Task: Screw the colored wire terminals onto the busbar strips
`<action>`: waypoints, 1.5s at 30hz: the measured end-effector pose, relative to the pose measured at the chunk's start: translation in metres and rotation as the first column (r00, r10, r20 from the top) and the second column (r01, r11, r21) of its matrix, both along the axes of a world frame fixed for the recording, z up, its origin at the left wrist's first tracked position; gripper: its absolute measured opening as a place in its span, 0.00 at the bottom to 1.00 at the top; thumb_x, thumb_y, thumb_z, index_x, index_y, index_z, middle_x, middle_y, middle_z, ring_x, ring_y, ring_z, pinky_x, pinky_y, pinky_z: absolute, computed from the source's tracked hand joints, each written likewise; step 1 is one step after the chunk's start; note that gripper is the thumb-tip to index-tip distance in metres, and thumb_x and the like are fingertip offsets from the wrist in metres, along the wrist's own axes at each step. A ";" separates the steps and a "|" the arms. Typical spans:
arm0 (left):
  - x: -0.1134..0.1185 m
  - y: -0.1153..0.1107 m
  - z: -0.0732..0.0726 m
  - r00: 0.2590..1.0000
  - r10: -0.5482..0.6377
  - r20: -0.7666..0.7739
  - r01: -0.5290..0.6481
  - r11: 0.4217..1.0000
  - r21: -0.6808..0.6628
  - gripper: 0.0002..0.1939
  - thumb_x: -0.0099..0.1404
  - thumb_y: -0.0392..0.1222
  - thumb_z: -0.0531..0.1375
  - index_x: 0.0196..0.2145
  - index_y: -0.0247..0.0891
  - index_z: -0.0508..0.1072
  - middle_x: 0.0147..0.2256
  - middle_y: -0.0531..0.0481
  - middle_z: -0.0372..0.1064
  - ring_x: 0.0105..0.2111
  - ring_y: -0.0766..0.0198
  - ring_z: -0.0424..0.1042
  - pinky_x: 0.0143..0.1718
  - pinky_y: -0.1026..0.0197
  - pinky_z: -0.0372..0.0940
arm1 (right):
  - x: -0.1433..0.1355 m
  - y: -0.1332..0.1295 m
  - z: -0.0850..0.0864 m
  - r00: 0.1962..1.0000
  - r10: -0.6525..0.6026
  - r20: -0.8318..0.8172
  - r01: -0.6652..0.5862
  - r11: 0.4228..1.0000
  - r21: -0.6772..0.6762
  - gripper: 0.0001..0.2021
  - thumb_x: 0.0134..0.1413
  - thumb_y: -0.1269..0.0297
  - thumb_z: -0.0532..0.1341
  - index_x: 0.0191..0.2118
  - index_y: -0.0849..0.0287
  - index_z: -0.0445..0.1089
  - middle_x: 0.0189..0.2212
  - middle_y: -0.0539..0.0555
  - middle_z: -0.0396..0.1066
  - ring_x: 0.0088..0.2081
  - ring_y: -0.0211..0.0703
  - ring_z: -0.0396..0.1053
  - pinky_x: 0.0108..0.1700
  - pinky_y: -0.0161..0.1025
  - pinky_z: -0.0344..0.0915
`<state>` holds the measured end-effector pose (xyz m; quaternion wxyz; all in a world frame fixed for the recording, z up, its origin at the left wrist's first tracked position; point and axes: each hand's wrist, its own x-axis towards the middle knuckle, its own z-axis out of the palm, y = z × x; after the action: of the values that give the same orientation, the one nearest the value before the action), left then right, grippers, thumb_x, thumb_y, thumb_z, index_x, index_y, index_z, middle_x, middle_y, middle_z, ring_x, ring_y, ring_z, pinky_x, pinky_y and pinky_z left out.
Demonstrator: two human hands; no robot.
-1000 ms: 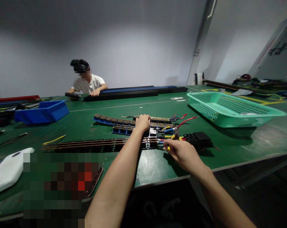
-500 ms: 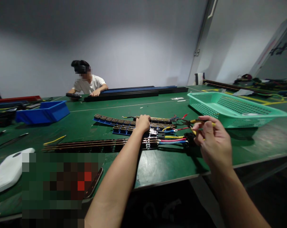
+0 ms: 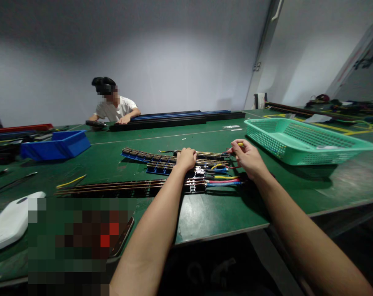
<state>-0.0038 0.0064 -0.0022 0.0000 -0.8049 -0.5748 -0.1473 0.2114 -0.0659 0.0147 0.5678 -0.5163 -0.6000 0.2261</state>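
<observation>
My left hand (image 3: 186, 158) is curled over a black strip with copper-coloured rods (image 3: 208, 154), pressing it on the bench; its fingertips are partly hidden. Beside it lie blue strips with similar rods (image 3: 143, 156). A longer dark strip (image 3: 112, 188) runs nearer to me, with yellow, red and blue wires (image 3: 225, 181) at its right end. My right hand (image 3: 246, 158) is closed on yellow-handled pliers (image 3: 240, 144), mostly covered by the fingers. It is at the wire ends right of the black strip; whether the jaws grip a wire I cannot tell.
A green basket (image 3: 309, 154) stands at the right and a blue bin (image 3: 56, 146) at the left. White and dark objects (image 3: 15, 220) lie at front left. Across the green bench (image 3: 161, 139), a person (image 3: 116, 109) rests a hand by long black profiles (image 3: 174, 122).
My right hand has moved left and away from me with the pliers, from in front of the basket to the wire ends. My left hand has stayed in place.
</observation>
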 end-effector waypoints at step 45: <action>0.000 -0.001 0.000 0.997 0.023 0.067 -0.019 0.998 -0.061 0.18 0.74 0.38 0.48 0.51 0.45 0.75 0.55 0.48 0.73 0.55 0.53 0.66 0.53 0.49 0.62 | -0.072 -0.193 -0.072 0.999 0.033 -0.001 -0.031 0.968 0.248 0.24 0.63 0.71 0.59 0.63 0.50 0.59 0.48 0.59 0.75 0.20 0.31 0.60 0.24 0.32 0.66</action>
<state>-0.0033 0.0052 -0.0020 -0.0421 -0.7930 -0.5872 -0.1570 0.1392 -0.2590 -0.0576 0.6258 -0.4309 -0.6302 0.1599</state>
